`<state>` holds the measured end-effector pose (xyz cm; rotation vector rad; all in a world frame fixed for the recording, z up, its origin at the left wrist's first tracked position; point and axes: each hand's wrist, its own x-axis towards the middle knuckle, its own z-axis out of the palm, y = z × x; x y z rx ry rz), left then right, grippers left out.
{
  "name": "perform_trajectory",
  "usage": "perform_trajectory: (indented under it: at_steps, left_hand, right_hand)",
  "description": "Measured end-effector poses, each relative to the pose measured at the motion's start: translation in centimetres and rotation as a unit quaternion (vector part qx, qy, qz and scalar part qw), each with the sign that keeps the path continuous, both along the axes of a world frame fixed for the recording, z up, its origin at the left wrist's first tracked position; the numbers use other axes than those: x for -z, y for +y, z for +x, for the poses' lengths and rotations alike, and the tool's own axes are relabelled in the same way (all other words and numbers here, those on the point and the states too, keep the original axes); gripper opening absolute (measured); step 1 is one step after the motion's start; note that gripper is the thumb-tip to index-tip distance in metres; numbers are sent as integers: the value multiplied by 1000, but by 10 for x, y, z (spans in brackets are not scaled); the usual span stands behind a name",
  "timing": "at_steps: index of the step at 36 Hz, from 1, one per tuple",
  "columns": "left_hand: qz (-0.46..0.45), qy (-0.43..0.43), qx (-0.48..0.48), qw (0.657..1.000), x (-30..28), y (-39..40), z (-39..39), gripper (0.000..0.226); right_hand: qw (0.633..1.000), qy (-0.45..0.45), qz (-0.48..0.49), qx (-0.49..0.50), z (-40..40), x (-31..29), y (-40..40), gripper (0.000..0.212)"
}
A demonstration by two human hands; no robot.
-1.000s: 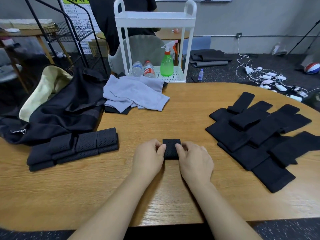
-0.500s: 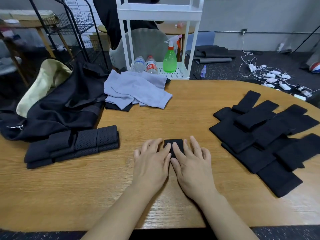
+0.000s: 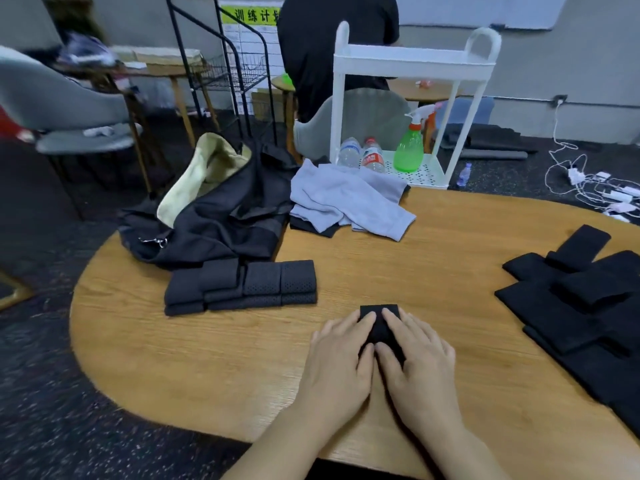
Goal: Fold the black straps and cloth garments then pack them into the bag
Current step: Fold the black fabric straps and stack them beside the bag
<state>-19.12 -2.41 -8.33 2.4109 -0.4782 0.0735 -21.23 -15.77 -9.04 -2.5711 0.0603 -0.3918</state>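
Partway through: flat fingers of left hand [image 3: 341,355] and right hand [image 3: 417,362] pressing folded strap [image 3: 381,322]; finished stack [image 3: 242,287] done, loose straps [image 3: 581,303], grey garment [image 3: 349,202], bag [image 3: 214,216] pending.

Wooden table [image 3: 214,362], oval. Centre: folded black strap [image 3: 380,326] pressed flat under left hand [image 3: 341,358] and right hand [image 3: 417,363], fingers straight, side by side. At 10 o'clock of it: stack of folded straps [image 3: 242,287]; beyond, black bag [image 3: 221,223], pale lining showing. At 12 o'clock: grey garment [image 3: 349,202]. At 3 o'clock: heap of unfolded black straps [image 3: 575,306]. Behind table: white trolley [image 3: 412,60] with green spray bottle [image 3: 410,150]
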Motion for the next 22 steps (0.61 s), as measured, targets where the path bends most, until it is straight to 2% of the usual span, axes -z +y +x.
perform_trajectory:
  at_steps: [5, 7, 11, 15, 22]
  left_hand:
    - [-4, -77, -57, 995, -1, 39, 3, 51]
    - [3, -127, -84, 988, -4, 57, 10, 44]
    - [41, -181, -124, 975, -16, 91, 28, 41]
    - [90, -195, -150, 965, -24, 118, 45, 41]
    - [136, -188, -158, 960, -10, 136, 63, 41]
  right_hand:
    - [999, -36, -1, -37, 15, -9, 39, 48]
    - [997, -55, -11, -51, 26, -15, 57, 48]
    - [994, -80, -27, -70, 51, -29, 94, 47]
    - [993, -74, -29, -87, 74, -37, 122, 43]
    - [988, -3, -98, -119, 93, -29, 143, 62]
